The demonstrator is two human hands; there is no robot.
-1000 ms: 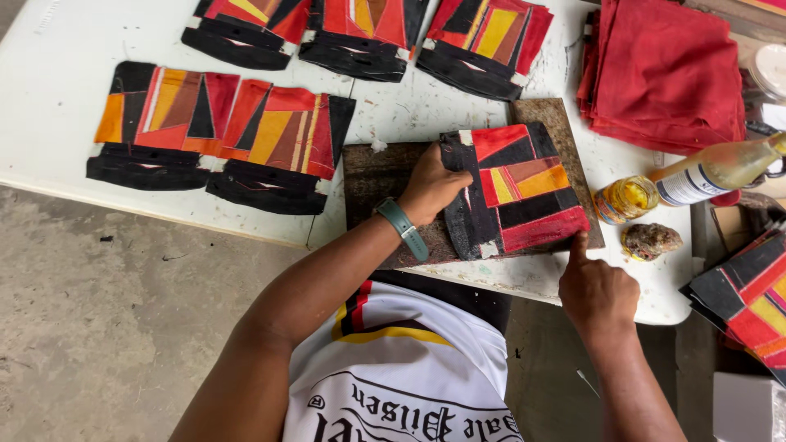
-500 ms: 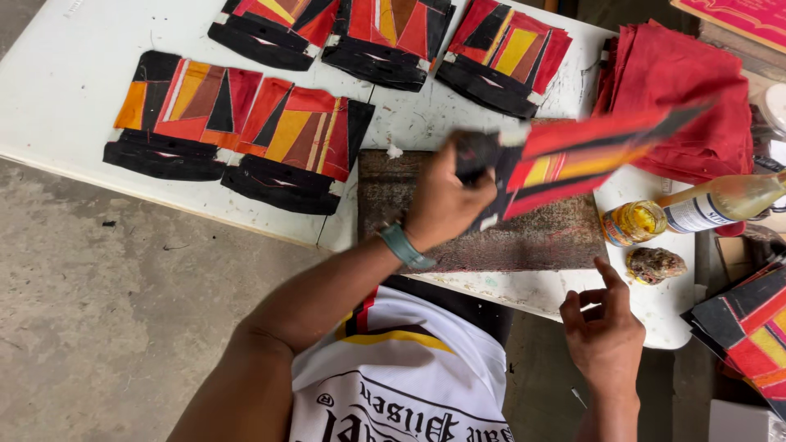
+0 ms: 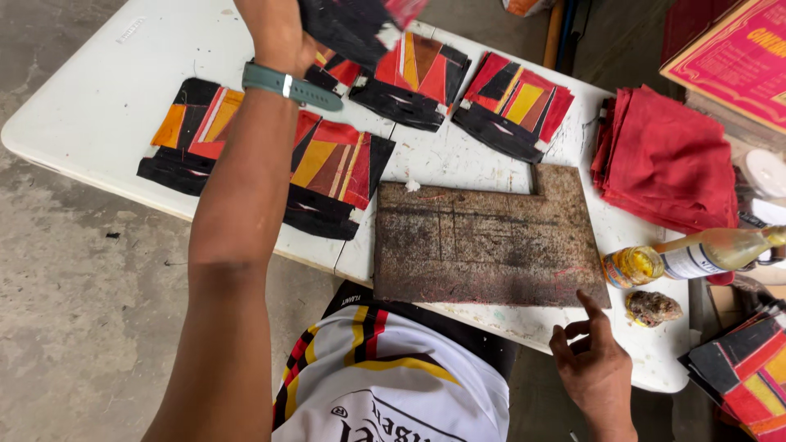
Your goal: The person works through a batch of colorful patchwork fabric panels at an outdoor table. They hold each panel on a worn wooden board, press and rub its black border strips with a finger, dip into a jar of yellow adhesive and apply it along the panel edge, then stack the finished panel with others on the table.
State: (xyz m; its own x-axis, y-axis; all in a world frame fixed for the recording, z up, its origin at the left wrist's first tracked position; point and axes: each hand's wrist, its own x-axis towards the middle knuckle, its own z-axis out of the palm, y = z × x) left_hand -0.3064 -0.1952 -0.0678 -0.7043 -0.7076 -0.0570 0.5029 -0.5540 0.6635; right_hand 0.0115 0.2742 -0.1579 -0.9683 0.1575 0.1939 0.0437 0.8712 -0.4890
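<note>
My left hand (image 3: 274, 29) is raised over the far side of the white table (image 3: 98, 106), gripping a black, red and orange patchwork piece (image 3: 360, 20) that is blurred and partly cut off at the top edge. A teal watch sits on that wrist. My right hand (image 3: 594, 364) hovers at the table's near edge, fingers loosely spread, index finger touching the corner of a worn brown board (image 3: 483, 237). The board lies bare in front of me.
Several patchwork pieces (image 3: 327, 172) lie in rows on the table's left and back. A stack of red cloth (image 3: 671, 160) sits at the right, with a lying bottle (image 3: 712, 250), a small yellow jar (image 3: 630, 266) and a brown lump (image 3: 652, 308). More patchwork pieces (image 3: 741, 376) are at the lower right.
My left hand lifted the patchwork piece off the brown board and carried it up and to the far left. My right hand drew back to the board's near corner.
</note>
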